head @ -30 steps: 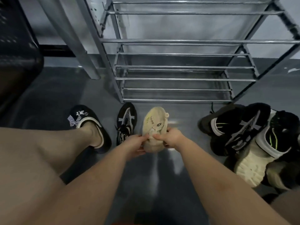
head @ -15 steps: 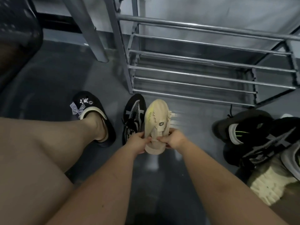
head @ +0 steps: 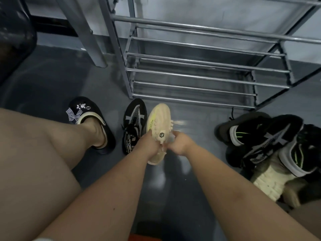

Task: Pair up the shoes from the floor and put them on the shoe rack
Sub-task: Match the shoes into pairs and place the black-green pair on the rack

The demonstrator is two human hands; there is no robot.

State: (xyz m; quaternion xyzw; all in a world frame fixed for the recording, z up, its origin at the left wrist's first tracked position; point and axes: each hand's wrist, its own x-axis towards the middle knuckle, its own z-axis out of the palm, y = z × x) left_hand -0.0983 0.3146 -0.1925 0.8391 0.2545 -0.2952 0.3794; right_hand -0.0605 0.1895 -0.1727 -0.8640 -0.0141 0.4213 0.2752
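Note:
A beige sneaker (head: 159,122) points toe-forward toward the metal shoe rack (head: 191,70), held just above the grey floor. My left hand (head: 147,143) grips its collar from the left and my right hand (head: 180,143) pinches its tongue or laces from the right. A black sneaker with grey stripes (head: 133,124) lies on the floor touching the beige one's left side. At the right lies a heap of shoes (head: 271,146): black sneakers with green and grey trim, and a beige sole (head: 267,181) turned up.
My left foot wears a black slipper with a checked bow (head: 86,119) left of the black sneaker. A grey post (head: 90,32) stands left of the rack. A dark mesh object (head: 13,37) fills the upper left corner. The rack's bars hold nothing.
The view has swung right and closer to the rack's left post. Both hands keep hold of the beige sneaker, which now sits tight against the black sneaker.

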